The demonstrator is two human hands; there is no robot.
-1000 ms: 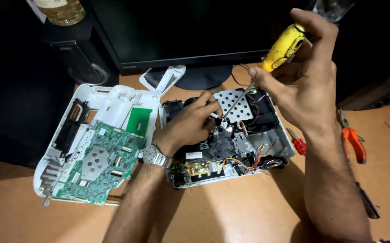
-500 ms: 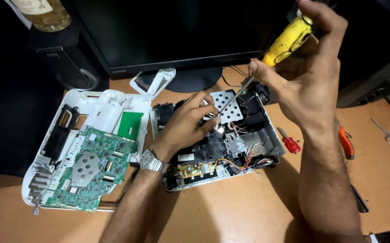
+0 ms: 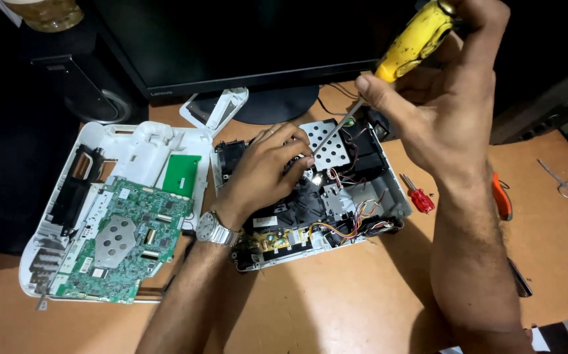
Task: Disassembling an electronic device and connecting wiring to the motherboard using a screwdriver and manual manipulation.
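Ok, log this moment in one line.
right hand: holds yellow screwdriver | tip: inside opened device | left hand: resting in device | green circuit board: lying left

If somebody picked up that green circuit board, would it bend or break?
The green circuit board looks flat and rigid, so it would probably stay stiff rather than flop. It seems thin, so likely light. Its many small parts and connectors suggest it is fragile, and it appears to lie loose in the white casing half, so a push might slide it.

both forearms are showing bare, no sleeves. left hand (image 3: 267, 167) is wearing a silver metal-band wristwatch (image 3: 210, 228). right hand (image 3: 444, 108) is wearing nothing, no rings or gloves.
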